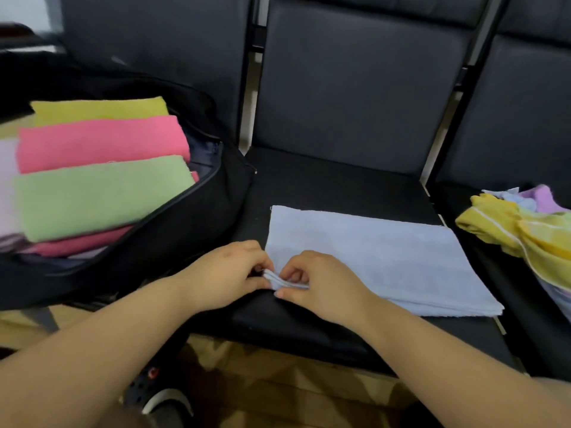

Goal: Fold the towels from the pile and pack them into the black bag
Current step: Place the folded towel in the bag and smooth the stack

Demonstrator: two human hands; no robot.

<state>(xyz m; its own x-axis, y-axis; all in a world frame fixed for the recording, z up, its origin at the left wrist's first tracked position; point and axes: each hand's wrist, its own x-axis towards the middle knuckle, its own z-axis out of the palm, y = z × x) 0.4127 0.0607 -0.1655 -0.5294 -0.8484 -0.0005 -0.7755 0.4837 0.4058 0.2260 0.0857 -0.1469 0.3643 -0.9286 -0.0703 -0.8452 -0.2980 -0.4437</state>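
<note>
Lying flat on the middle seat of the black bench (340,186): one pale blue towel (386,261), folded into a layered rectangle, its near left corner at the seat's front edge. Left hand (228,273) and right hand (321,285) both pinch that corner, fingers curled round the stacked edges, the two hands almost touching. Left of the blue towel, just beside it: black bag (185,230), unzipped and open, holding folded towels in overlapping layers, namely yellow-green towel (99,108) farthest back, pink towel (102,143) in front of it, light green towel (102,199) nearest on top, with further pink and pale layers beneath. Right of the blue towel, on the neighbouring seat: pile (525,233) of unfolded towels, yellow, lilac and pale blue, crumpled together.
</note>
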